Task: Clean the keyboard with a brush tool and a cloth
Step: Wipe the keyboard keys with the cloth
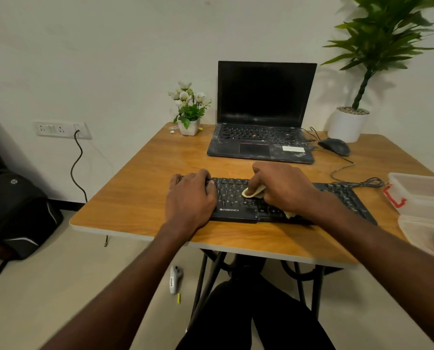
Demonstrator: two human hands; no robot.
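The right hand [284,190] is clenched on a pale yellow cloth [253,192], pressing a fold of it onto the middle keys of the keyboard [238,210]; another corner of the cloth shows under the wrist at the keyboard's near edge. The left hand [190,198] lies flat and released on the keyboard's left end, fingers spread over the keys, holding nothing.

The wooden table [140,193] carries everything, and the black keyboard lies across its near middle, running toward the right. Behind it, at the far side of the table, an open black laptop [261,114] stands with a dark screen and a dusty deck. A tall green plant in a white pot [348,125] sits at the far right corner. On the floor at the left, a black backpack [18,213] leans near the wall. A clear plastic container [423,195] with a red clasp rests at the table's right edge. A small white pot of white flowers [188,109] stands just left of the laptop. A black mouse [334,146] lies to the laptop's right, its cable looping toward the keyboard. The brush tool cannot be made out.
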